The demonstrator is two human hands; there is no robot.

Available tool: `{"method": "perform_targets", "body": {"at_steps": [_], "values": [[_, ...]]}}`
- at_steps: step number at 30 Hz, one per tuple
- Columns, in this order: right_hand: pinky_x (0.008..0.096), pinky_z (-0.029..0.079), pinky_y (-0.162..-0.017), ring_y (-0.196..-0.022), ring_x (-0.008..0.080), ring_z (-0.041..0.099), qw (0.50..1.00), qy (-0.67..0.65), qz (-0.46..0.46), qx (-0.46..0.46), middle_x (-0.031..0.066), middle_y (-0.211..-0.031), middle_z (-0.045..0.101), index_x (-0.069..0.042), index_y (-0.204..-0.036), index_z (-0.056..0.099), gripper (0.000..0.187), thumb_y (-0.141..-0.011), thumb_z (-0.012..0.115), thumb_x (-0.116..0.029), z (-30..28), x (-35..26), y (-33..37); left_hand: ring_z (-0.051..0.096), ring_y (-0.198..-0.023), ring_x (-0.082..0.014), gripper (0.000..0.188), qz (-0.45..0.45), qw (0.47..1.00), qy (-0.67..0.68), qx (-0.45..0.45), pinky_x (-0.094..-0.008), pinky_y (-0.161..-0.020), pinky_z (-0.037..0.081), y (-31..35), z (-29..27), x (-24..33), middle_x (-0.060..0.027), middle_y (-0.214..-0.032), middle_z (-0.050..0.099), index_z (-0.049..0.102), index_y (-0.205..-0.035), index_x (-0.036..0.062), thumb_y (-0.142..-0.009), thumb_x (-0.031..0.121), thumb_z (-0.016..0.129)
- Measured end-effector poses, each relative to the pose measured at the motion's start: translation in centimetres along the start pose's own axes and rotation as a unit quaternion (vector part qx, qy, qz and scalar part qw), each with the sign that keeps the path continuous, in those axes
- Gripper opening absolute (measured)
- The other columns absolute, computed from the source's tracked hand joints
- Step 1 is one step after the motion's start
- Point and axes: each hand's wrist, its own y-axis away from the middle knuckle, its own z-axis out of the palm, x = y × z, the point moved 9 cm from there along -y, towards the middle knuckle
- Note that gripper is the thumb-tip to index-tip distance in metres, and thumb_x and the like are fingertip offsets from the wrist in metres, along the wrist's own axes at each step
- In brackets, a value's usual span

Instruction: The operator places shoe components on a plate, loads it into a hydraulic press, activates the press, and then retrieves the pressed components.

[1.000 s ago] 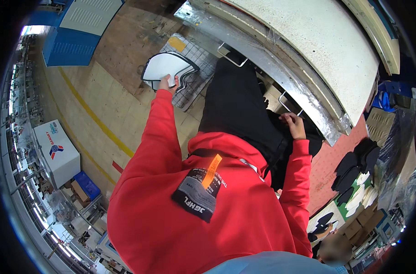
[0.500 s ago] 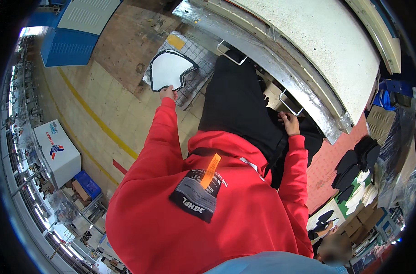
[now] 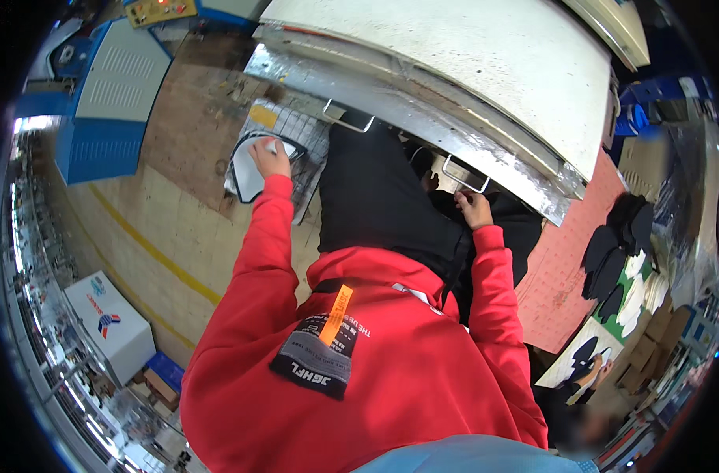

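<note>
A white fan-shaped piece (image 3: 247,177) with a dark border lies on a grid-patterned pad (image 3: 310,169) at left. My left hand (image 3: 271,159) is over the piece, its fingertips on or just above the white face. Thumb and fingers are bent but apart. Part of the piece is hidden under the hand. Over my black-trousered thigh, my right hand (image 3: 475,210) has thumb and finger drawn together beside a metal handle (image 3: 465,175). Anything between those fingertips is too small to make out, and I cannot tell whether they touch the handle.
Ahead stands a white-topped machine bench (image 3: 454,63) with a metal front edge and a second handle (image 3: 348,116). A blue-and-grey cabinet (image 3: 111,102) is at far left. Black cut pieces (image 3: 616,244) lie at right, near a co-worker's hands (image 3: 600,370).
My left hand has moved from the near edge of the white piece onto its face. My right hand stays pinched and is now closer to the handle. The whole view has shifted.
</note>
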Motion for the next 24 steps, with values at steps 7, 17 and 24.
{"method": "perform_targets", "body": {"at_steps": [7, 17, 24], "values": [[0.044, 0.05, -0.076, -0.083, 0.0376, 0.065, 0.99, 0.054, -0.091, 0.095, 0.0227, -0.086, 0.066, -0.001, -0.095, 0.069, 0.038, -0.085, 0.057, -0.036, -1.6, -2.7, 1.8, 0.048, -0.11, -0.0362, 0.056, 0.323, 0.946, 0.015, 0.004, -0.0451, -0.098, 0.037, -16.6, 5.8, 14.6, -0.0195, -0.117, 0.052, 0.051, -0.116, -0.0021, -0.07, 0.017, 0.075], [0.0452, 0.053, -0.075, -0.082, 0.0369, 0.065, 0.984, -0.001, -0.02, 0.177, 0.02, -0.084, 0.067, -0.006, -0.088, 0.07, 0.029, -0.078, 0.062, -0.033, -1.2, -0.8, 1.2, 0.049, -0.12, -0.035, 0.069, 0.154, 0.951, -0.048, -0.265, -0.0374, -0.103, 0.036, -31.8, 16.1, 9.5, -0.0256, -0.13, 0.051, 0.047, -0.126, -0.0109, -0.081, 0.038, 0.065], [0.0464, 0.053, -0.073, -0.079, 0.0389, 0.065, 0.979, -0.03, -0.046, 0.196, 0.022, -0.08, 0.066, -0.002, -0.084, 0.069, 0.031, -0.075, 0.062, -0.031, -1.6, -1.7, 1.4, 0.06, -0.099, -0.0273, 0.051, 0.024, 0.977, -0.061, -0.203, -0.0357, -0.088, 0.047, -34.4, 13.9, 10.9, -0.0193, -0.109, 0.064, 0.06, -0.115, -0.004, -0.077, 0.03, 0.068]]}}
